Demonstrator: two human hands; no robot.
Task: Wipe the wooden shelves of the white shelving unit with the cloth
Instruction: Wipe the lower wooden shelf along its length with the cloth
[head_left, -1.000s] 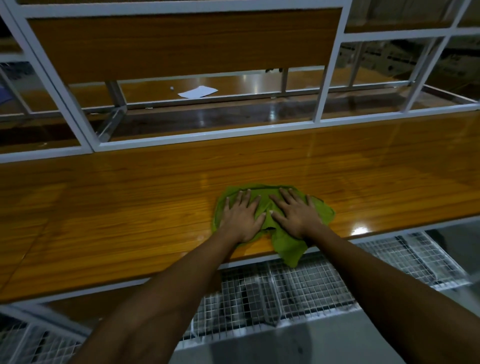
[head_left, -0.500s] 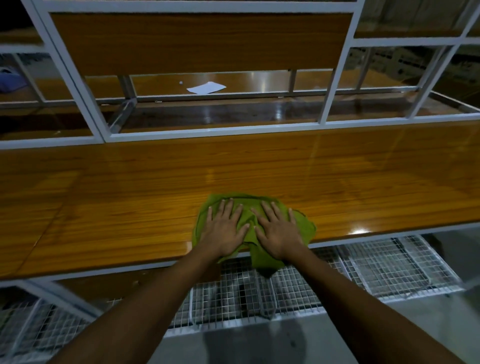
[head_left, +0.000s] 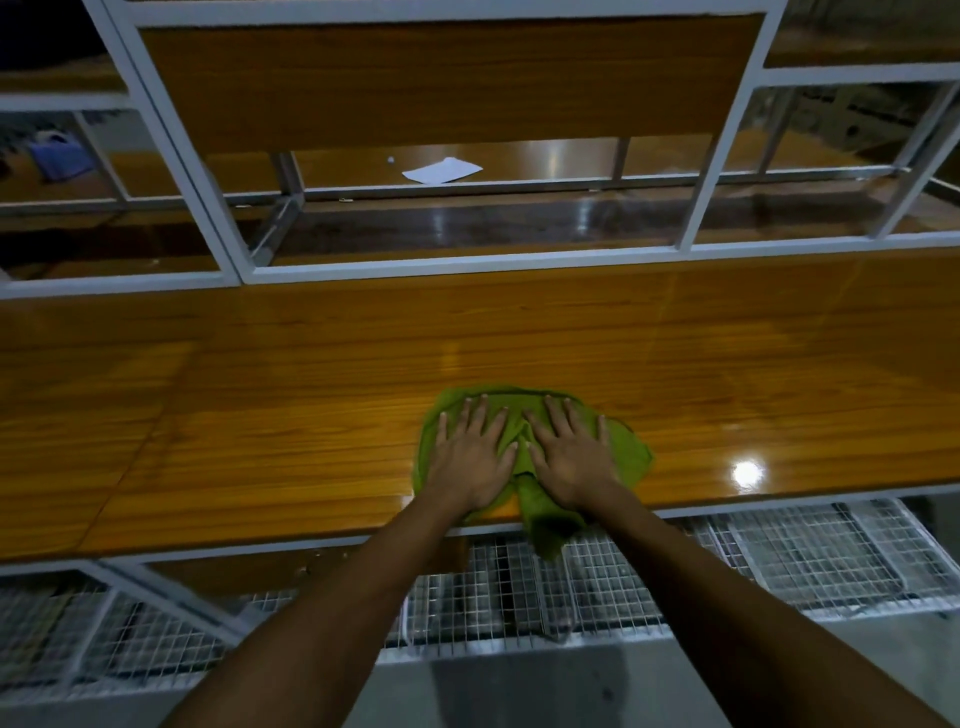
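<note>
Crumpled green cloth (head_left: 626, 449) on glossy wooden shelf (head_left: 260, 395): tail hangs off the front edge toward 6 o'clock. Left hand (head_left: 470, 457) and right hand (head_left: 571, 457) press it, fingers flat, pointing 12 o'clock.

Green cloth (head_left: 628, 457), orange-brown grained wooden shelf (head_left: 311, 415), white frame (head_left: 467, 260), white paper (head_left: 441, 170), silvery wire grid (head_left: 810, 556).

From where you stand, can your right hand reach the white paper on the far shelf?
Probably not without leaning in. The right hand lies flat on the green cloth at the front edge of the near shelf; the paper sits beyond, past the white frame rail and under the wooden panel.
</note>
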